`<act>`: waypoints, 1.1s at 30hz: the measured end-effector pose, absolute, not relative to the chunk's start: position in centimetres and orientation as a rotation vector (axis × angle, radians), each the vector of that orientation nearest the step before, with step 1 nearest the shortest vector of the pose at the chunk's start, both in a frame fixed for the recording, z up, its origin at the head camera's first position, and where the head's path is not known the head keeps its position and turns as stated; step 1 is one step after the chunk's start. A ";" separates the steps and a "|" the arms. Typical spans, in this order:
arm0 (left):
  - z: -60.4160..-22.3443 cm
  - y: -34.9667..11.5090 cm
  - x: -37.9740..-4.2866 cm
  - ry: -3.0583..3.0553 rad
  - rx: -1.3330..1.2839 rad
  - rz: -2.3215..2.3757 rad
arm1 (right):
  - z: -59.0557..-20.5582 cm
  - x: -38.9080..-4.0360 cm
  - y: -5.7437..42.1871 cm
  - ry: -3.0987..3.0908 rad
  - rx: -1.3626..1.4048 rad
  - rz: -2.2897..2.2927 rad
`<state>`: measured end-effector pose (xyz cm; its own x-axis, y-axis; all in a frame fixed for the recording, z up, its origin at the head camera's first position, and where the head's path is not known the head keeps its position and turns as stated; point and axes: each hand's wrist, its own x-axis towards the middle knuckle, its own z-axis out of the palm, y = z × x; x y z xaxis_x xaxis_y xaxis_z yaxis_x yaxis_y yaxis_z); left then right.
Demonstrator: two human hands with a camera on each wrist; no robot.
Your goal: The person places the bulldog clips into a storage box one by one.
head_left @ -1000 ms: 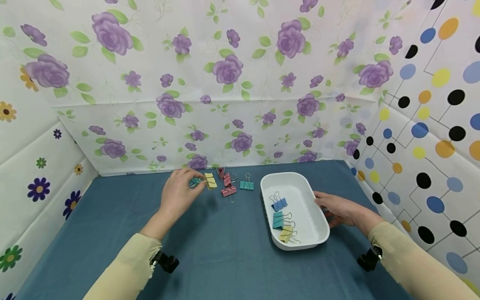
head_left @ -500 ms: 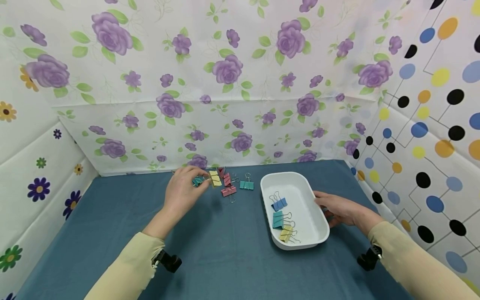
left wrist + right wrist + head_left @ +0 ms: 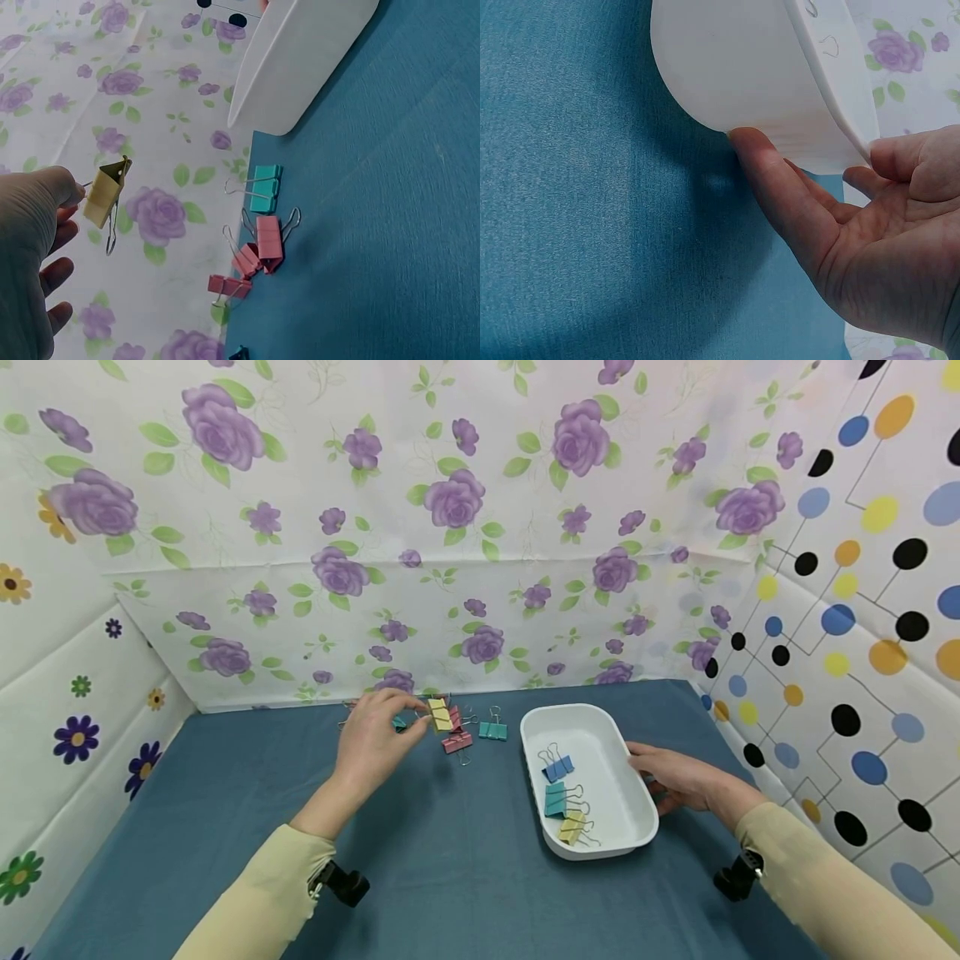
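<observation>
In the head view my left hand (image 3: 375,737) pinches a yellow binder clip (image 3: 439,715) between thumb and fingertips. By its wire handle, the clip (image 3: 105,196) sticks out from the fingertips in the left wrist view. Behind it lies a group of red binder clips (image 3: 457,742), with a teal binder clip (image 3: 493,730) to their right. Another teal clip (image 3: 399,723) is partly hidden by the left hand. At the white tray's (image 3: 645,793) right side, my right hand (image 3: 885,232) holds the wall, one digit at the rim and others lower down.
Inside the tray lie a blue binder clip (image 3: 558,767), a teal binder clip (image 3: 556,800) and a yellow binder clip (image 3: 573,828). Blue cloth (image 3: 450,877) covers the table. Flowered sheeting (image 3: 480,527) rises behind, with patterned sheets at both sides.
My left hand has moved a little to the right with the yellow binder clip, which now overlaps the red clips in the head view. The right hand and tray have stayed in place.
</observation>
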<state>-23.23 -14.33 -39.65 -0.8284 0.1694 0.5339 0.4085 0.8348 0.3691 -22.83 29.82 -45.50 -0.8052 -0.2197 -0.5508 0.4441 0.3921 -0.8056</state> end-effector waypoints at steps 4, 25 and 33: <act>-39.4 -14.0 -23.1 -2.518 -0.435 -0.671 | -45.5 -22.9 29.8 2.058 0.194 -1.451; -38.4 -10.5 -22.8 -2.448 -0.569 -0.781 | -45.7 -23.0 29.9 2.056 0.191 -1.453; -38.3 -8.8 -22.8 -2.455 -0.608 -0.799 | -45.6 -22.9 29.9 2.056 0.186 -1.448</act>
<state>-22.84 -8.79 -38.27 -0.7837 0.2582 0.5649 0.5412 0.7301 0.4171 -22.93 29.88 -45.62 -0.8041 -0.2246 -0.5504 0.4426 0.3919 -0.8065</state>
